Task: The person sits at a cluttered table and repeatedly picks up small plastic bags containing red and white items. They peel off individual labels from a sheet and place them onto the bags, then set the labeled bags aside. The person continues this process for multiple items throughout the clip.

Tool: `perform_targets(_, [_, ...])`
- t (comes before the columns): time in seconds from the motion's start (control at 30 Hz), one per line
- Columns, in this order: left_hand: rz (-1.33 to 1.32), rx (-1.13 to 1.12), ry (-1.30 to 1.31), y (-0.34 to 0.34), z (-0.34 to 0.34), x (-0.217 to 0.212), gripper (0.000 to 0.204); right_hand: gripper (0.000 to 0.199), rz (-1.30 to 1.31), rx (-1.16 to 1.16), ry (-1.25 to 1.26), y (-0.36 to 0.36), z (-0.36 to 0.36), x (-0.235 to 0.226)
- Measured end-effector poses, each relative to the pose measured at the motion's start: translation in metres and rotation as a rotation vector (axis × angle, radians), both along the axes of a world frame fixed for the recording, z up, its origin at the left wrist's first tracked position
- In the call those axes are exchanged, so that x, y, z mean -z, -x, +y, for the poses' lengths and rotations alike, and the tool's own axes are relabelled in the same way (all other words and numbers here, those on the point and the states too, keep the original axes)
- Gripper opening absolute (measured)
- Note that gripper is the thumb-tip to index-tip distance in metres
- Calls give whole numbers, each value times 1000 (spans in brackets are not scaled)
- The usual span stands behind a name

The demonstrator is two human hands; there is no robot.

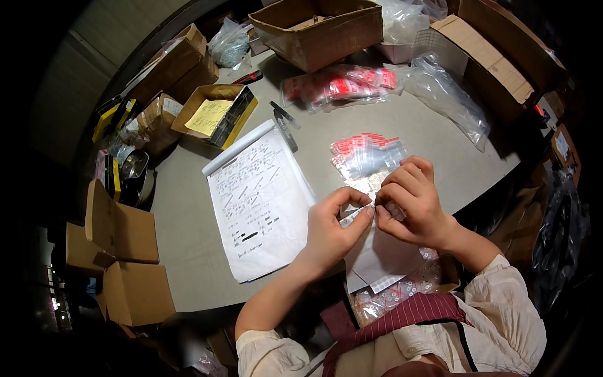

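Just right of the middle, my left hand [336,229] and my right hand [414,201] meet fingertip to fingertip. Both are closed in a pinch on a white sheet of small round stickers [347,220]; part of it shows under my right fingers. Whether a single sticker is between the fingertips is too small to tell. Beyond my hands lies a fanned pile of small clear zip bags [367,154] with red top edges. Below my hands are white sheets [383,254], one edged with round stickers, over a clear bag of small ring-shaped pieces [392,301] near my lap.
A handwritten paper pad [260,207] lies left of my hands, with a marker [286,131] at its top. Farther back are a small box with a yellow note [213,116], packs of red-edged bags [342,85] and a cardboard box [317,38]. An open carton [135,292] stands at the left edge.
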State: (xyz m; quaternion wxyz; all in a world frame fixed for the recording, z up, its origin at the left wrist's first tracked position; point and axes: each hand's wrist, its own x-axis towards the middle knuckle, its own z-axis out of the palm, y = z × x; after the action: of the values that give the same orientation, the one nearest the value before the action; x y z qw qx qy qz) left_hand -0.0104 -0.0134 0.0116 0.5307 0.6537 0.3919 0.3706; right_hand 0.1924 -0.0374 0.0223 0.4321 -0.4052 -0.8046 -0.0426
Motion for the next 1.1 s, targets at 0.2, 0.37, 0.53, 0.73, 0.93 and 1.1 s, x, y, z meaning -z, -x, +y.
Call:
perform_targets(0.2, [59,-15,19,1,0,0,15,24,-61,30,-58,6,-1,4])
perform_targets(0.37, [57,-31,9,-2,-2,-2,14,24,-70,37,-100,9,-1,7])
perform_targets(0.53, [50,-39,20,-1,-2,-1,13,22,-8,-38,-45,9,2,7])
perform_targets(0.73, [44,-39,47,-2,-2,-1,12,23,58,-115,84,4,5,5])
perform_targets(0.93, [29,-7,74,0,-1,0,4,23,94,-142,181,-5,5,6])
perform_targets(1.1, [-56,27,128,4,5,-5,10,22,79,-78,205,-12,4,3])
